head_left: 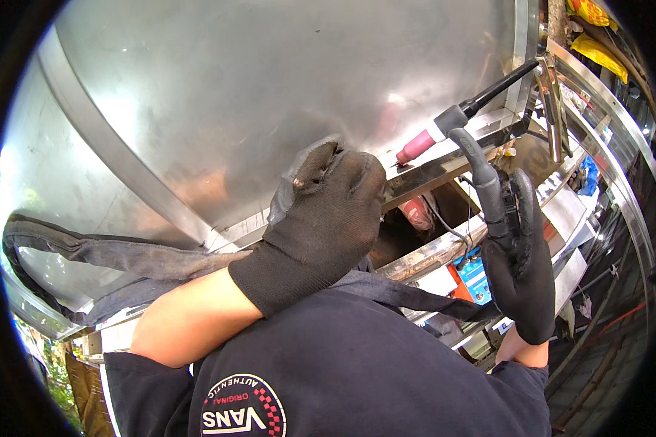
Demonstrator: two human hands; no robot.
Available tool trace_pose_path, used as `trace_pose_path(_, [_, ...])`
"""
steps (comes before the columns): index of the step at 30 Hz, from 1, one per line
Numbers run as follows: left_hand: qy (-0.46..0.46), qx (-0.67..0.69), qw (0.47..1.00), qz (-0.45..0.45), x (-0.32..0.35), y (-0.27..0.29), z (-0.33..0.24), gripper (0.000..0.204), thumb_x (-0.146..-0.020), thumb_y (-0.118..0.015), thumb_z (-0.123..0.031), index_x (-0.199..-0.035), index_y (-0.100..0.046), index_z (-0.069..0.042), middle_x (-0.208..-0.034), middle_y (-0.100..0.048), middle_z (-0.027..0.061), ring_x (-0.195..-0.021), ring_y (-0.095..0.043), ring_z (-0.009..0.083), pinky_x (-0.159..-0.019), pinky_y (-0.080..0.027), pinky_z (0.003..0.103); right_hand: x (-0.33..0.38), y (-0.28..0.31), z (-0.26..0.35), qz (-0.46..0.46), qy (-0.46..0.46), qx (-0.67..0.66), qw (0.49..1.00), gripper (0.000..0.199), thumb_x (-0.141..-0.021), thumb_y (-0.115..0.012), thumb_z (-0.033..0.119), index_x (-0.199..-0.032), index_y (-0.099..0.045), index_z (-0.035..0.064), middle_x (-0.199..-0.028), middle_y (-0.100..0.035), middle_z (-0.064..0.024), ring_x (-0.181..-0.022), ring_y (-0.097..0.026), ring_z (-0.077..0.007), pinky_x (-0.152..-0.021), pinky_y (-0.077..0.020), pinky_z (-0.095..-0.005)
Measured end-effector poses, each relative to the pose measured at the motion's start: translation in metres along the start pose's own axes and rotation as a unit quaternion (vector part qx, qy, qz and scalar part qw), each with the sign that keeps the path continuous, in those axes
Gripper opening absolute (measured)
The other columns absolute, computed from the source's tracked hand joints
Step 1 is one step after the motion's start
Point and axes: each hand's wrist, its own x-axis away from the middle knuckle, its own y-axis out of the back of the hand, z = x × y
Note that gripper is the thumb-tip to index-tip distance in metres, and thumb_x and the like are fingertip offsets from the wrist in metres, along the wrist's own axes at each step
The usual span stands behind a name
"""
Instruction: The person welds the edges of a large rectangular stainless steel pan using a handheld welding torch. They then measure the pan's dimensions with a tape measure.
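My left hand (328, 211), in a black knit glove with a grey coated palm side, is closed like a fist at the edge of a large shiny metal sheet (233, 95). What its fingers hold, if anything, is hidden. My right hand (521, 262), gloved too, is wrapped round the grey handle of a TIG welding torch (450, 122). The torch has a pink nozzle and a long black back cap. Its nozzle tip points down left, close to the metal frame bar (444, 169) along the sheet's edge, just right of my left hand. No arc shows.
A flat metal rib (109, 138) crosses the sheet at left. A dark cloth strip (124, 251) loops across the left side and in front of my body. Beyond the bar are a blue box (475, 280), cables and a wooden beam (434, 261). Curved metal strips (612, 167) stand at right.
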Motion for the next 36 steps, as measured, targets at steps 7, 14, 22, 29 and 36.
trace_pose_path(7, [0.015,0.030,0.999,-0.004,0.001,-0.002,0.002,0.038,-0.070,-0.069,-0.013,-0.105,-0.072,0.000,-0.109,-0.062,0.0085,-0.105,-0.060,0.0248,-0.108,-0.038,0.056,0.001,-0.001,0.000,-0.002,0.007,0.054,0.998,0.083,-0.091,-0.061,0.001,-0.163,-0.022,0.0031,-0.149,-0.051,-0.0301,-0.136,-0.056,-0.0394,-0.109,-0.0467,-0.0462])
trace_pose_path(14, [-0.005,-0.004,1.000,-0.015,-0.001,0.001,0.000,0.037,-0.069,-0.069,-0.014,-0.104,-0.071,-0.001,-0.107,-0.061,0.0076,-0.103,-0.060,0.0231,-0.111,-0.036,0.057,0.007,-0.004,0.003,-0.006,0.010,0.080,0.997,0.083,-0.090,-0.060,0.000,-0.163,-0.021,0.0004,-0.142,-0.057,-0.0313,-0.130,-0.061,-0.0400,-0.105,-0.0497,-0.0458])
trace_pose_path(22, [0.008,0.018,1.000,-0.015,0.000,0.000,0.002,0.034,-0.070,-0.070,-0.014,-0.102,-0.071,-0.002,-0.108,-0.062,0.0082,-0.105,-0.060,0.0240,-0.111,-0.035,0.057,0.009,-0.008,0.011,-0.014,-0.017,0.084,0.996,0.079,-0.093,-0.061,0.004,-0.163,-0.025,0.0046,-0.153,-0.046,-0.0263,-0.139,-0.050,-0.0396,-0.113,-0.0420,-0.0466])
trace_pose_path(29, [0.037,0.037,0.999,-0.013,0.000,0.001,-0.001,0.030,-0.081,-0.069,-0.012,-0.108,-0.069,-0.002,-0.110,-0.062,0.0074,-0.109,-0.059,0.0248,-0.111,-0.035,0.055,0.007,0.000,0.008,0.005,-0.039,0.101,0.994,0.086,-0.088,-0.062,0.002,-0.163,-0.021,0.0028,-0.140,-0.059,-0.0319,-0.127,-0.063,-0.0418,-0.103,-0.0508,-0.0460])
trace_pose_path(36, [0.043,0.134,0.990,-0.029,0.008,0.001,0.001,0.024,-0.084,-0.068,-0.013,-0.105,-0.068,-0.003,-0.108,-0.063,0.0054,-0.108,-0.059,0.0239,-0.111,-0.036,0.054,0.008,-0.004,0.012,-0.014,0.011,0.099,0.995,0.083,-0.089,-0.062,0.004,-0.163,-0.023,0.0022,-0.137,-0.061,-0.0300,-0.124,-0.065,-0.0403,-0.102,-0.0512,-0.0458])
